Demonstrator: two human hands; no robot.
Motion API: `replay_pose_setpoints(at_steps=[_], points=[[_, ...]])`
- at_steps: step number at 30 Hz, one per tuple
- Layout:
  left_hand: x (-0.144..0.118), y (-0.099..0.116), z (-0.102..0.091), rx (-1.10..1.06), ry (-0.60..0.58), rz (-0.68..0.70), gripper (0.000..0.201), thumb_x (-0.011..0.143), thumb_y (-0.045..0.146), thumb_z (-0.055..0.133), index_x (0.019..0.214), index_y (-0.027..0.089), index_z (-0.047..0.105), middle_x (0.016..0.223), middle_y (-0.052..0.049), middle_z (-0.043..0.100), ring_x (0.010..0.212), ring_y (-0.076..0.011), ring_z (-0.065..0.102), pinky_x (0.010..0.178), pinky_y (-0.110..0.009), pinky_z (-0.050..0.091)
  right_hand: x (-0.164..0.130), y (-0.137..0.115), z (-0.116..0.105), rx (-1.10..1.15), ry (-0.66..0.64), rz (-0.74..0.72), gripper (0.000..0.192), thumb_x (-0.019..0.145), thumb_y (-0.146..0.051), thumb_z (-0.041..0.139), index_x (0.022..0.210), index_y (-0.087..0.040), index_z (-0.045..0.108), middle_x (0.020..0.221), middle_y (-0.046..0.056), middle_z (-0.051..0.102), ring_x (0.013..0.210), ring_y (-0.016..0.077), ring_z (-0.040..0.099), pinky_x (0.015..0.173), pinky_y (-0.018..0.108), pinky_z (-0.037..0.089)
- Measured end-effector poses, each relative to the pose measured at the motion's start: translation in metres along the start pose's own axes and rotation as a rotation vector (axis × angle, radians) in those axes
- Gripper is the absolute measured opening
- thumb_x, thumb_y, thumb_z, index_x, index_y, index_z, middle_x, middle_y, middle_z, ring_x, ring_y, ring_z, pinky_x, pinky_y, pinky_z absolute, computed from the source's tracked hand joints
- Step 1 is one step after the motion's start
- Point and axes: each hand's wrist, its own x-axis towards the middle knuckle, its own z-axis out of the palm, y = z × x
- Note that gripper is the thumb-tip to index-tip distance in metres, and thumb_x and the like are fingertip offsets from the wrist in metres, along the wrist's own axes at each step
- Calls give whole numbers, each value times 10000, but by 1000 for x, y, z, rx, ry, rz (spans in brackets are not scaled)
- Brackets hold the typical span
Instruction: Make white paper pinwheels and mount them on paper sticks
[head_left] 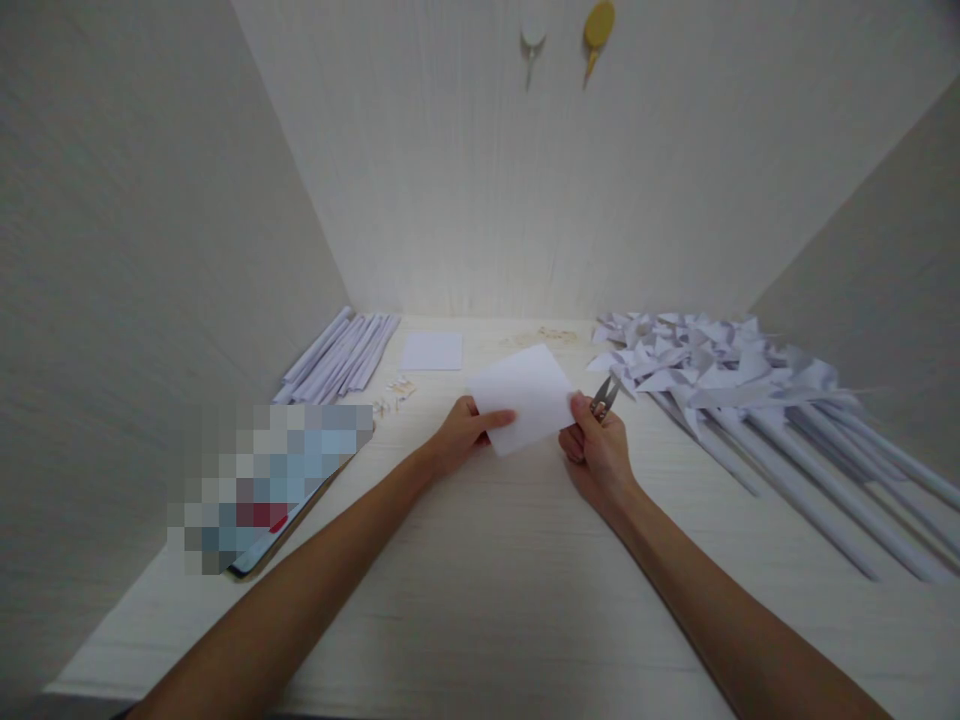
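Note:
A white square sheet of paper [529, 395] is held above the pale wooden table [480, 600]. My left hand [463, 437] pinches its lower left edge with thumb on top. My right hand [598, 452] grips the sheet's right edge and also holds small metal snips [604, 396], whose blades point up and to the right.
A heap of finished white paper pinwheels on rolled paper sticks [750, 385] fills the right side. Rolled paper sticks [341, 355] lie at the back left beside a stack of white squares [432, 351] and small pins [394, 392]. A tablet [289, 510] lies at the left.

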Motion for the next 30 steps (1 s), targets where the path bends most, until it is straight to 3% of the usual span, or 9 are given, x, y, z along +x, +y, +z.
replay_pose_setpoints(at_steps=[3,7,9,12,14,18,22,25,30], points=[[8,-4,4,77,-52,25,331,421,325,771,635,125,616,561,-3,622,460,-77,520,424,-178,370,5,-1,-5,11,70,-37,483,516,-404,757,507,-189,325,350,-142,242,284,-3,173,271,148,141],[15,-9,7,200,-67,90,341,534,412,704,453,131,528,333,37,473,274,-30,340,304,-168,216,10,-3,-10,20,91,-52,456,580,-442,706,547,-195,325,387,-130,257,317,14,225,297,147,181],[15,-9,8,179,-35,123,344,563,407,690,439,138,517,310,34,462,267,-38,353,308,-172,245,10,-3,-9,34,60,-13,419,597,-464,683,584,-192,364,418,-119,290,351,21,298,331,138,246],[15,-7,10,79,42,138,302,570,370,699,479,118,560,396,-17,559,360,-83,498,400,-197,395,5,-1,-6,7,-17,75,384,605,-497,656,666,-201,419,476,-105,362,424,48,434,411,164,370],[15,-6,11,6,89,134,269,563,335,708,516,99,588,486,-51,618,466,-119,583,519,-233,477,1,2,-3,-62,-96,118,381,620,-528,630,733,-217,441,509,-105,386,388,47,415,366,165,336],[15,-1,14,-84,136,170,223,538,276,723,568,86,611,557,-51,648,557,-145,628,646,-277,513,-7,5,1,-160,-233,217,410,662,-591,553,800,-210,487,536,-104,378,312,4,218,296,138,103],[11,6,18,-88,186,198,186,559,254,703,572,87,620,553,-50,650,550,-145,625,619,-275,511,-10,5,2,-211,-283,279,442,652,-591,562,746,-160,539,549,-84,365,344,12,276,302,154,161],[5,11,20,3,189,198,206,612,275,661,537,86,628,557,-66,652,482,-110,583,490,-221,456,-10,5,1,-237,-298,262,407,657,-551,583,722,-150,558,557,-76,369,363,21,323,306,161,212],[0,15,21,73,209,231,191,610,274,661,556,92,641,579,-63,653,488,-106,563,418,-200,394,-12,6,0,-238,-381,318,396,681,-557,550,683,-162,524,497,-79,380,332,34,307,277,165,219]])
